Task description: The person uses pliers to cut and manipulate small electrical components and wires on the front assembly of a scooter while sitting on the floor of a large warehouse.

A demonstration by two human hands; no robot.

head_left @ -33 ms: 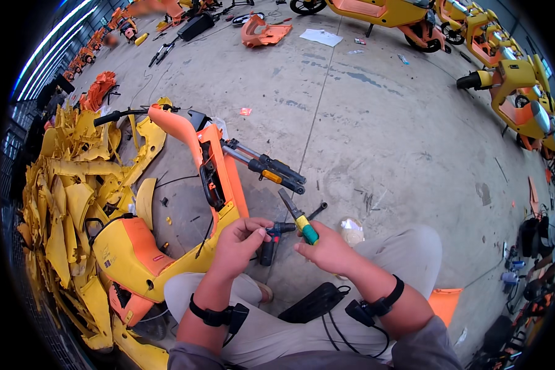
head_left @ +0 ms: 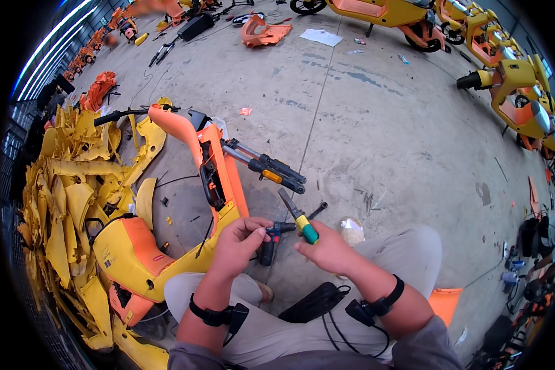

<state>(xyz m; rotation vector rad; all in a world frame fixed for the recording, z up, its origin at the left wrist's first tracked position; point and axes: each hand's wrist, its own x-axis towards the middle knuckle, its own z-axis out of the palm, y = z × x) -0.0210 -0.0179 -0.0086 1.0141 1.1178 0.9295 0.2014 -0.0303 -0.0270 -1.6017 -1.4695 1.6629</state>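
My right hand [head_left: 325, 248] is closed around the yellow-and-green handle of a hand tool [head_left: 308, 229]. Its long grey metal end points up and to the left; its exact kind is unclear. Left of it, my left hand [head_left: 239, 243] has thumb and fingers pinched together, and anything between them is too small to make out. A black and red cordless drill [head_left: 269, 250] is on the floor just beyond, partly hidden by the left hand. An orange and yellow scooter body [head_left: 225, 179] lies to the left, its fork tubes [head_left: 265, 168] reaching toward the middle.
A heap of yellow plastic panels [head_left: 68, 209] fills the left side. A black pouch [head_left: 311, 302] with cables lies between my legs. An orange panel piece [head_left: 445, 305] is at the right. Yellow scooters [head_left: 518, 98] stand far right, and an orange cover [head_left: 264, 32] lies farther off.
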